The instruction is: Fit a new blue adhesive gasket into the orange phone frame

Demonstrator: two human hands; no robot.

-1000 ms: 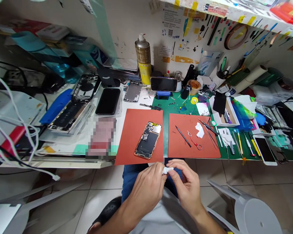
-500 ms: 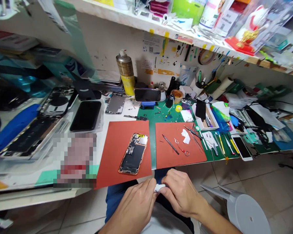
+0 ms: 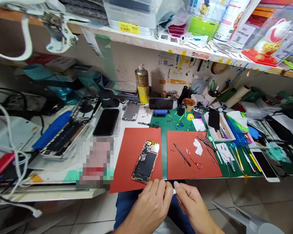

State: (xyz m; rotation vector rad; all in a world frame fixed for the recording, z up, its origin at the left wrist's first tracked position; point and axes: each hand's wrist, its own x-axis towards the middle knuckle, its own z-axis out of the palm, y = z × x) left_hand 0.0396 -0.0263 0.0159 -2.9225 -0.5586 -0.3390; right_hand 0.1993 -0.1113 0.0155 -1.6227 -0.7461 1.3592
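Just off the table's front edge, above the lap, my left hand (image 3: pixel 155 201) and my right hand (image 3: pixel 191 201) meet around a small white object (image 3: pixel 174 191). Only a short piece of it shows between them, so its kind is hidden. My left fingers are curled round it, and my right thumb and fingers pinch its other end. Beyond my left hand an opened phone (image 3: pixel 146 161) with bare circuit board and black battery lies on a red-brown mat (image 3: pixel 125 156). A second red-brown mat (image 3: pixel 197 170) carries a thin dark tool (image 3: pixel 182 155), a red lanyard with a ring (image 3: pixel 195 162) and tweezers (image 3: pixel 210 154).
Left, more phone parts and a black phone (image 3: pixel 106 122) lie near a blue tool handle (image 3: pixel 53 130). A spray can (image 3: pixel 142 84) stands at the back. Right are a white box (image 3: pixel 228 131), several tools and a white phone (image 3: pixel 265 164). A loaded shelf (image 3: pixel 136 42) overhangs; a grey stool (image 3: pixel 256 224) stands below right.
The view has swung left and up, so the scene sits further right and lower. My right hand has turned, its thumb now pointing up, and less of the white object shows.
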